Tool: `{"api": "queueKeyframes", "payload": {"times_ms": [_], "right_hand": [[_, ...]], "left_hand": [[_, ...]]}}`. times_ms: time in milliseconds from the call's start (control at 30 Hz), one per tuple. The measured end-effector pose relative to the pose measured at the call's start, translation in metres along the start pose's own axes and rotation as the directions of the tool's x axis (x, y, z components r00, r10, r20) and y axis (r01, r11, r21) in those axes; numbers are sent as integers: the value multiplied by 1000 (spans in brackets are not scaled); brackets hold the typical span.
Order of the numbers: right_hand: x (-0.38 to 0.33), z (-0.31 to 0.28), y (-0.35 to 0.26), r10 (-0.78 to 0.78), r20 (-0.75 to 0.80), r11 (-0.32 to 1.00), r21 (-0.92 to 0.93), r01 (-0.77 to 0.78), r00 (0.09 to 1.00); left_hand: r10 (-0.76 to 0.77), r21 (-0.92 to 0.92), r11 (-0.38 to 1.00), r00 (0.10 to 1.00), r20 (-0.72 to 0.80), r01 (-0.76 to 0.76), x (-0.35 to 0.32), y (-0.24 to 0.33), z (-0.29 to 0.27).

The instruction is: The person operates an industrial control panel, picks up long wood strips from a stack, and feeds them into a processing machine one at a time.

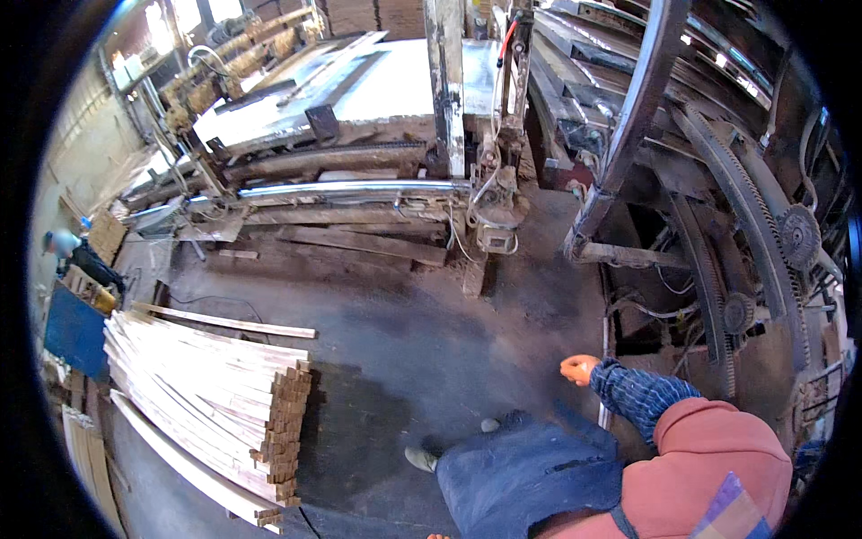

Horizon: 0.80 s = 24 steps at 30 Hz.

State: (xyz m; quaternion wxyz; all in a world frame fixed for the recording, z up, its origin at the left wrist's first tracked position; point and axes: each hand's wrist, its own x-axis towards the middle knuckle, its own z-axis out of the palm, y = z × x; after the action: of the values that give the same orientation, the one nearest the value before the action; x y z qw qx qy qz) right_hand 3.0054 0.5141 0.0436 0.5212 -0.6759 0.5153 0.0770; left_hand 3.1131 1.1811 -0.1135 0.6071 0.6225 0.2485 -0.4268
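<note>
My right hand, in an orange glove or covering, hangs over the dark floor beside my apron. Its fingers are curled in, with nothing visible between them. A striped blue cuff covers that forearm. Of my left hand only a small sliver shows at the lower edge, so its fingers are hidden. To the left lies a large stack of pale wooden strips, its cut ends facing right; neither hand touches it. My dark blue apron hangs below me, and a shoe shows beside it.
A machine with a metal rail and a broad pale bed spans the far side. Curved toothed racks and gears stand right. One loose strip lies behind the stack. Another person is at far left near a blue panel.
</note>
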Motion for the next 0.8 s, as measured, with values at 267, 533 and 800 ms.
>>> {"api": "queueKeyframes", "payload": {"times_ms": [267,533,800], "right_hand": [[-47,97,-36,37,5,961,-275,-34,999],[-79,153,-127,124,43,956,-274,-108,991],[-84,165,-160,149,-3,972,-183,-147,989]], "left_hand": [[14,-622,637,800,599,455,51,78,-56],[-272,-424,878,961,-57,223,96,214,-56],[-268,-357,903,963,-31,240,114,264,-52]]}}
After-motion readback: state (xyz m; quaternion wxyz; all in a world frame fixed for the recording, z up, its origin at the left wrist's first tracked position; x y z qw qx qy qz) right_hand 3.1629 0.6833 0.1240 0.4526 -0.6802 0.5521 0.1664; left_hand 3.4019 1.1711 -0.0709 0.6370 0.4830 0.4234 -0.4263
